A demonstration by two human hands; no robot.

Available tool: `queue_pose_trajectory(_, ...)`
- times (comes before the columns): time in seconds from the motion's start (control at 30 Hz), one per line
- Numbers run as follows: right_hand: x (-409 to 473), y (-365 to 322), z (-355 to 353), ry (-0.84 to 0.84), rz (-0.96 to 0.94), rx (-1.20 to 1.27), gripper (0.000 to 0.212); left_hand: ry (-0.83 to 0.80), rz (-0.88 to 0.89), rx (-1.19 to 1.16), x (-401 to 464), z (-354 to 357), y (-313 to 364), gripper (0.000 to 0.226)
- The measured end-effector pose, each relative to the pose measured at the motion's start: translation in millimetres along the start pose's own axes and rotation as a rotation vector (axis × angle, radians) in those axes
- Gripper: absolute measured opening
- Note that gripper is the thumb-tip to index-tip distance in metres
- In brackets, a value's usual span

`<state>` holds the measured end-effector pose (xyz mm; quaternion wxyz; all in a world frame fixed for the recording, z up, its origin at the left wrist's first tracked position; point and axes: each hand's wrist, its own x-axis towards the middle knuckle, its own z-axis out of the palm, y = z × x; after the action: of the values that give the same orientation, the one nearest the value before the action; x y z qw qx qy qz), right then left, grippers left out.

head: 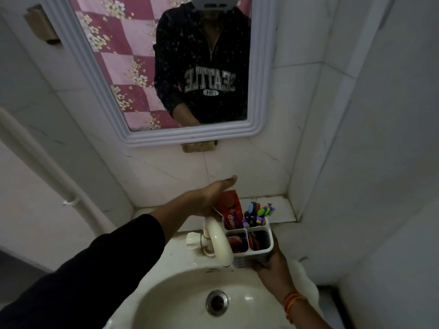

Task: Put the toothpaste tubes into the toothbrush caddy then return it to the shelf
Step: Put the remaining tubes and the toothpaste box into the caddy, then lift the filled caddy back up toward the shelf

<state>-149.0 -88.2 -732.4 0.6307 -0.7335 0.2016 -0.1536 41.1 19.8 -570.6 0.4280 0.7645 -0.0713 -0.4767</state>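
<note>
A white four-compartment toothbrush caddy is held above the sink's back edge, beside the tap. My right hand grips its near lower side. A red toothpaste tube stands upright in the far-left compartment. Several coloured toothbrushes fill the far-right one. The two near compartments hold dark red items I cannot make out. My left hand hovers over the red tube, fingers stretched toward the wall; whether it touches the tube is unclear.
A cream tap curves over the white sink with its drain. Behind the caddy lies a tiled shelf ledge in the corner. A framed mirror hangs above. A pipe runs down the left wall.
</note>
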Motion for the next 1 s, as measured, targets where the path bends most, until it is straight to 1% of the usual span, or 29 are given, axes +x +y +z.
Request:
queue_pose_trajectory(0.07,0,2,0,0.018,0.001,-0.001,0.096,-0.015,0.010,0.063,4,1,0,0.077)
queue_pose_trajectory(0.13,0,1,0,0.041,-0.004,-0.004,0.095,0.022,0.053,0.223,9,8,-4,0.074)
queue_pose_trajectory(0.2,0,0,-1,0.063,-0.009,0.000,0.095,0.121,0.116,0.390,11,18,-8,0.076)
queue_pose_trajectory(0.27,4,-2,-6,0.089,-0.009,0.005,0.095,0.231,0.180,0.467,9,23,-4,0.086)
queue_pose_trajectory(0.33,13,-4,-14,0.102,-0.013,0.010,0.093,0.250,0.220,0.393,7,26,8,0.087)
queue_pose_trajectory(0.43,34,-12,-32,0.116,-0.034,-0.022,0.088,0.186,0.225,0.120,15,32,39,0.087)
queue_pose_trajectory(0.57,68,-23,-53,0.143,-0.023,-0.056,0.084,0.228,0.213,-0.084,47,44,62,0.091)
queue_pose_trajectory(0.63,81,-26,-58,0.154,-0.001,-0.062,0.087,0.246,0.209,-0.147,61,51,66,0.084)
queue_pose_trajectory(0.8,95,-26,-67,0.159,0.031,-0.088,0.089,0.255,0.205,-0.243,71,62,69,0.054)
queue_pose_trajectory(0.9,100,-25,-67,0.161,0.071,-0.090,0.089,0.252,0.220,-0.269,75,64,67,0.054)
queue_pose_trajectory(1.0,101,-29,-65,0.166,0.097,-0.115,0.085,0.266,0.234,-0.279,79,62,59,0.064)
